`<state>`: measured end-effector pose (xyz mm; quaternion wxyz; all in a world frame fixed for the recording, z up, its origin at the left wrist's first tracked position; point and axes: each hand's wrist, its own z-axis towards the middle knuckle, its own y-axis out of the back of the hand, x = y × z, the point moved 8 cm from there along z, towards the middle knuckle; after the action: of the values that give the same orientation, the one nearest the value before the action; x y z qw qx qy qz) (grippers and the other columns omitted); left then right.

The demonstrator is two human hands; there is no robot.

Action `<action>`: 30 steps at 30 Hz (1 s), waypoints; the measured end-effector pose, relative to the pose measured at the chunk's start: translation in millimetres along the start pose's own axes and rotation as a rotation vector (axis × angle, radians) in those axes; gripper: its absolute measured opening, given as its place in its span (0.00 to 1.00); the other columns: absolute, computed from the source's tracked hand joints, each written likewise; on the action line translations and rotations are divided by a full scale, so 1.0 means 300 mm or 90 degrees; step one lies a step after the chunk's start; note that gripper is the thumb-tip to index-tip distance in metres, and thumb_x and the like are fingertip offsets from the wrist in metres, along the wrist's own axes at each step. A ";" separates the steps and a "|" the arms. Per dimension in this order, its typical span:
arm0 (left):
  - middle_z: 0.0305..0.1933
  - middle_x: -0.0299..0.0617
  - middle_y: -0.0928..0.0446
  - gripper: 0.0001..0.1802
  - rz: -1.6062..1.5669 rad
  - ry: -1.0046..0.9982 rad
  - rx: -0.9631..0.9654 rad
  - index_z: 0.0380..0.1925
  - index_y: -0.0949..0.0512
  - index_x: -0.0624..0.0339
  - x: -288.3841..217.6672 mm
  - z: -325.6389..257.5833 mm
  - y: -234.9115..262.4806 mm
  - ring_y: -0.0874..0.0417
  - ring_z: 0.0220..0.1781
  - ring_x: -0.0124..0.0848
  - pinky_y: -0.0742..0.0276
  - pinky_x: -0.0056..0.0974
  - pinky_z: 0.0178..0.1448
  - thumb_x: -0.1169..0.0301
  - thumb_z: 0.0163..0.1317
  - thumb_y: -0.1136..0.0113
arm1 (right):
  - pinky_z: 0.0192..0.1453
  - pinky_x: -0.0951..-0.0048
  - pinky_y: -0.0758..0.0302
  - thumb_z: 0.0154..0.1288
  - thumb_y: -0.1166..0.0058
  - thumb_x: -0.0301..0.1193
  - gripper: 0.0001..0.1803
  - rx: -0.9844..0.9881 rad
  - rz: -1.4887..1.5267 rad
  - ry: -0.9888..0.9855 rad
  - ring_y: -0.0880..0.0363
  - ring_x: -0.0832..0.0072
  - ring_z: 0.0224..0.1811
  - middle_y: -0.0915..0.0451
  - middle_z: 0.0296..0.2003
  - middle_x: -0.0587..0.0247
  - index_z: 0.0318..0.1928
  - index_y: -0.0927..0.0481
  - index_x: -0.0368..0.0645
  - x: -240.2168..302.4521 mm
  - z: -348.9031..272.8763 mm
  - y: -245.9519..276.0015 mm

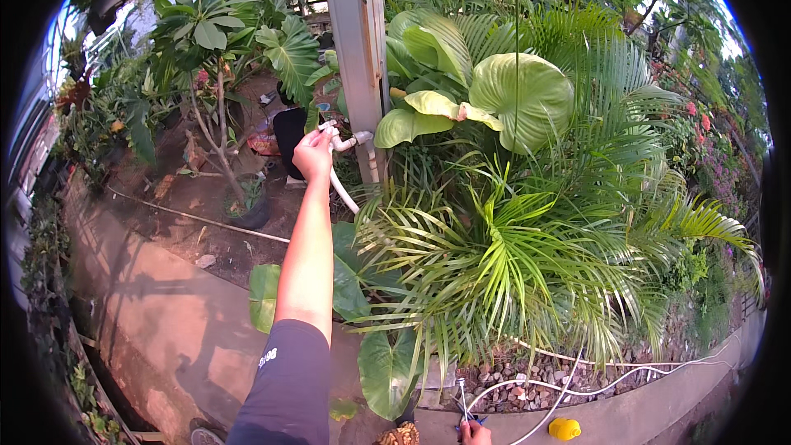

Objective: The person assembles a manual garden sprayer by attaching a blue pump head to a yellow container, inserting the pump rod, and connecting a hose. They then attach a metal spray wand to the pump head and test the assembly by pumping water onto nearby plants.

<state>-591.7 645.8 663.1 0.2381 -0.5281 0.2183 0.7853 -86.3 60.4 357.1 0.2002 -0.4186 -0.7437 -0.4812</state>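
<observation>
My left arm, in a dark purple sleeve, stretches up the middle of the view. The fingers of my left hand (pixel 313 155) are closed on the handle of a white plastic pipe tap (pixel 329 128) beside a metal post. From the tap a white hose (pixel 343 193) curves down behind the palm leaves. At the lower edge my right hand (pixel 475 433) is closed around a thin metal rod (pixel 463 395) with blue parts; its exact kind is unclear. Only the fingers of this hand show. Just right of it lies a yellow rounded object (pixel 564 428), perhaps a container.
The metal post (pixel 356 49) rises behind the tap. Dense palm fronds (pixel 511 255) and broad leaves fill the right. A white hose (pixel 643 372) loops over stones (pixel 515 391) by a concrete kerb. At left are a paved path (pixel 156 305) and a potted plant (pixel 251 210).
</observation>
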 end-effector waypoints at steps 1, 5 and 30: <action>0.45 0.50 0.11 0.26 0.032 -0.023 -0.010 0.50 0.15 0.69 0.015 -0.020 0.038 0.10 0.47 0.34 0.17 0.38 0.54 0.56 0.64 0.28 | 0.31 0.58 0.19 0.79 0.54 0.46 0.25 -0.008 0.000 0.002 0.15 0.61 0.22 0.17 0.20 0.54 0.36 0.17 0.38 -0.011 0.001 0.008; 0.53 0.50 0.15 0.21 -0.114 -0.059 -0.012 0.59 0.23 0.71 0.230 -0.305 0.341 0.15 0.55 0.33 0.23 0.36 0.64 0.62 0.77 0.44 | 0.42 0.58 0.17 0.71 0.42 0.50 0.25 0.049 -0.206 -0.126 0.12 0.56 0.34 0.13 0.32 0.51 0.37 0.17 0.36 -0.140 -0.033 0.038; 0.44 0.47 0.12 0.18 0.817 -0.090 1.749 0.49 0.15 0.51 0.077 -3.338 1.017 0.12 0.48 0.46 0.18 0.46 0.54 0.52 0.69 0.38 | 0.33 0.60 0.20 0.57 0.45 0.30 0.08 0.550 -0.114 -0.132 0.13 0.66 0.34 0.13 0.30 0.57 0.33 0.14 0.44 -1.246 -0.719 0.519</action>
<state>-57.2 -187.4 322.1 0.1687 0.3159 0.9332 -0.0302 230.8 -261.7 279.0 0.2387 -0.2768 -0.9257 -0.0977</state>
